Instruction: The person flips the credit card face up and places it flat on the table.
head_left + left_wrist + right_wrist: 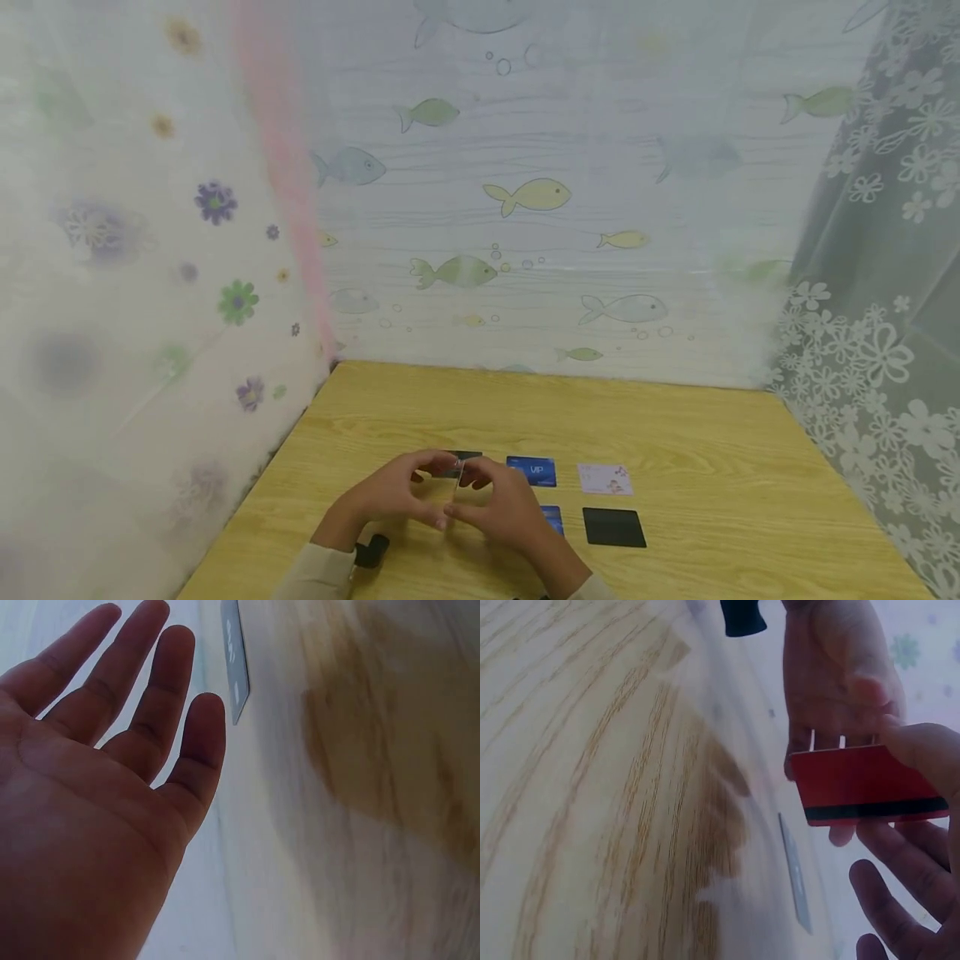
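My right hand (pixel 498 504) pinches a red card (pixel 866 787) with a black stripe by its edges, thumb on one side and fingers on the other, above the table. In the head view that card shows only as a thin upright line between the hands. My left hand (pixel 397 492) is on the card's far side, its fingers (pixel 169 682) extended and spread; whether they touch the card I cannot tell. Beyond the hands lies a dark card (pixel 471 456), partly covered. A blue VIP card (pixel 536 472) and another blue card (pixel 553 518), half hidden, lie beside the right hand.
Farther right on the wooden table (pixel 720 467) lie a pink flowered card (pixel 605 479) and a black card (pixel 615 527). Patterned curtains (pixel 525 250) hang around the table's back and sides. A black strap piece (pixel 371 551) is at the left wrist.
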### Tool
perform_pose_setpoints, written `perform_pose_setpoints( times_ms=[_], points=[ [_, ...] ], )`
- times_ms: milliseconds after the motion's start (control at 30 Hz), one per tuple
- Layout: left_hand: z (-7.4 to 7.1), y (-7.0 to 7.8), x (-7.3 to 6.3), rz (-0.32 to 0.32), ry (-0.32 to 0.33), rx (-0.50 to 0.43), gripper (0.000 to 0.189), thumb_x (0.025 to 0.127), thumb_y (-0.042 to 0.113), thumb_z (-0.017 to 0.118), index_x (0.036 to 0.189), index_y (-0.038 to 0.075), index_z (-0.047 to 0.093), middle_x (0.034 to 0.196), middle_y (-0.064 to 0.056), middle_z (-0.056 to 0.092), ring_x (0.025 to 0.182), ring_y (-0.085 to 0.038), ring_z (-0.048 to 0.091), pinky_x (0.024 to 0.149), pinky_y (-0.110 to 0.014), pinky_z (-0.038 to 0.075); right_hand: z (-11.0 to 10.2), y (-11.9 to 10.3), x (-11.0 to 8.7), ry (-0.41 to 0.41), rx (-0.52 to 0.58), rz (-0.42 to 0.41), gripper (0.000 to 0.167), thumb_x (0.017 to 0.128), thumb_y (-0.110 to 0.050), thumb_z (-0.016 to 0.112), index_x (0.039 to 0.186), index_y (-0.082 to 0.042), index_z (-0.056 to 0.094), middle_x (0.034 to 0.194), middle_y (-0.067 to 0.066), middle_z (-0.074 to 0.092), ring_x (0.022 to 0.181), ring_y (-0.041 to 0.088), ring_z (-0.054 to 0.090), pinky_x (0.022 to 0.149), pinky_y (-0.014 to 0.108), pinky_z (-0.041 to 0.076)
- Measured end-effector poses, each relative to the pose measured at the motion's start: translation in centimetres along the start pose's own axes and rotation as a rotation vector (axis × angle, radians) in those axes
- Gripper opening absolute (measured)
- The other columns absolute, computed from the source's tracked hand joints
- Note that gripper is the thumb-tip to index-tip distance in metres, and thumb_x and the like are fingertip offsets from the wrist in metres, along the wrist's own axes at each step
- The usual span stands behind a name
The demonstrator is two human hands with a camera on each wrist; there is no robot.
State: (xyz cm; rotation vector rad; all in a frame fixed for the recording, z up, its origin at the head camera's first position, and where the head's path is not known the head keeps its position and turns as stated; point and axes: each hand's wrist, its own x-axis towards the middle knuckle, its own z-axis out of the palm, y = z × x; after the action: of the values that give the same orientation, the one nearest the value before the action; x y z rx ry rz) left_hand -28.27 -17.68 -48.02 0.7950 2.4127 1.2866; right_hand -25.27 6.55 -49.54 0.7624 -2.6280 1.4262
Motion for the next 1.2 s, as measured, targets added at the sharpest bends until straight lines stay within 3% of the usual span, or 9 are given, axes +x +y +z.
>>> perform_pose_setpoints(
  times_ms=[167,400,600,733,867,1067,1200],
  points=[
    [0.3,-0.4,0.2,0.008,-0.008,0.001,0.061,0.079,0.037,0.091,0.134,0.032,0.064,0.135,0.01,0.064,0.127,-0.024,0.057,0.103,-0.054,0.045,0.1,0.0,-0.2,0.016,0.066,-0.009,0.049,0.086,-0.04,0.085,0.127,-0.018,0.07,0.112,-0.007,0.075,0.104,0.02,0.071,0.088,0.039,0.058],
    [0.2,-0.2,0.3,0.013,-0.005,0.025,0.039,0.082,0.041,0.087,0.117,0.035,0.07,0.123,0.012,0.068,0.122,-0.023,0.059,0.099,-0.053,0.044,0.0,0.2,-0.2,0.025,0.11,-0.007,0.048,0.083,-0.046,0.086,0.122,-0.023,0.071,0.109,-0.011,0.075,0.106,0.023,0.07,0.089,0.039,0.057],
    [-0.2,-0.5,0.1,0.019,-0.001,0.052,0.037,0.08,0.039,0.088,0.113,0.035,0.071,0.121,0.013,0.068,0.12,-0.022,0.059,0.098,-0.053,0.043,-0.3,0.5,-0.4,0.024,0.111,0.019,0.047,0.08,-0.047,0.088,0.118,-0.025,0.071,0.109,-0.012,0.071,0.106,0.022,0.067,0.088,0.035,0.055],
    [-0.4,-0.7,-0.2,0.012,0.008,0.086,0.04,0.08,0.038,0.088,0.114,0.031,0.07,0.123,0.01,0.067,0.12,-0.024,0.059,0.099,-0.057,0.045,-0.6,0.8,-0.5,0.017,0.09,-0.011,0.05,0.081,-0.045,0.088,0.121,-0.021,0.069,0.114,-0.008,0.069,0.107,0.024,0.067,0.09,0.036,0.056],
    [-0.4,-0.8,-0.4,-0.009,0.017,0.12,0.043,0.079,0.038,0.089,0.115,0.025,0.07,0.123,0.007,0.067,0.12,-0.024,0.059,0.102,-0.06,0.045,-0.8,1.2,-0.6,0.017,-0.038,-0.038,0.048,0.083,-0.053,0.083,0.12,-0.024,0.069,0.117,-0.009,0.066,0.106,0.021,0.065,0.088,0.039,0.054],
    [-0.5,-0.9,-0.6,-0.044,0.031,0.218,0.046,0.076,0.036,0.091,0.113,0.018,0.07,0.116,0.006,0.067,0.118,-0.021,0.06,0.107,-0.052,0.046,-0.8,1.9,-0.6,0.009,-0.382,-0.028,0.047,0.08,-0.068,0.076,0.114,-0.037,0.072,0.119,-0.009,0.063,0.11,0.018,0.059,0.086,0.045,0.043],
    [-0.4,-0.9,-0.5,-0.041,0.044,0.297,0.046,0.073,0.036,0.093,0.109,0.018,0.071,0.113,0.008,0.065,0.115,-0.019,0.059,0.104,-0.049,0.048,-0.9,2.1,-0.6,-0.002,-0.507,-0.027,0.047,0.079,-0.073,0.074,0.114,-0.041,0.073,0.117,-0.009,0.06,0.108,0.018,0.054,0.084,0.044,0.04]
  ],
)
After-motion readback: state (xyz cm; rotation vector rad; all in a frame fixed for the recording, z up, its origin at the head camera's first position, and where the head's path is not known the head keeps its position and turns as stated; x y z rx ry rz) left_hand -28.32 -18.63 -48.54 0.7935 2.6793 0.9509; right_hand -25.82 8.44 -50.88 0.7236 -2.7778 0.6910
